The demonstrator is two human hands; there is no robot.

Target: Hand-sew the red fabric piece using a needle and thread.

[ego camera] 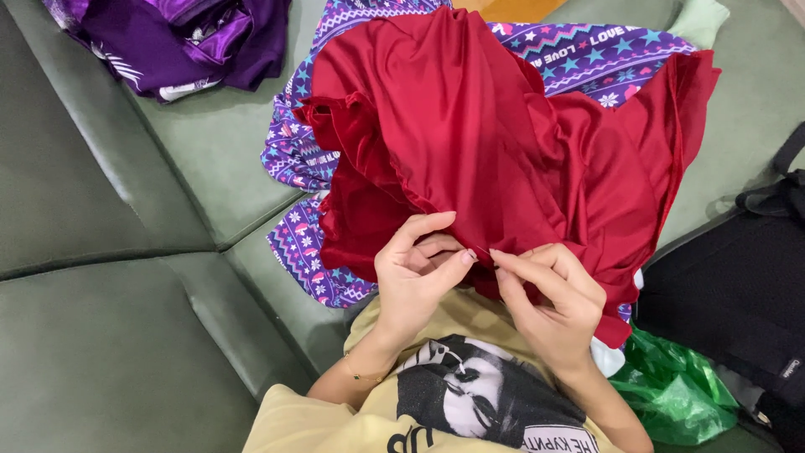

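While most of the shiny red satin garment (pixel 503 143) is spread beyond them, its near edge is pinched by left hand (pixel 417 277) and right hand (pixel 549 298), each grip clenched on fabric.

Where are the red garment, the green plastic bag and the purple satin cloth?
red garment (pixel 470 126), head view, smooth upper panel.
green plastic bag (pixel 671 390), head view, crumpled middle.
purple satin cloth (pixel 180 38), head view, bunched folds.

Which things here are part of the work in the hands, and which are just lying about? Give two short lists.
In hand: red garment, its edge pinched by the left hand and the right hand.

Lying about: patterned purple cloth beneath it, shiny purple fabric, green plastic bag, black bag, green sofa.
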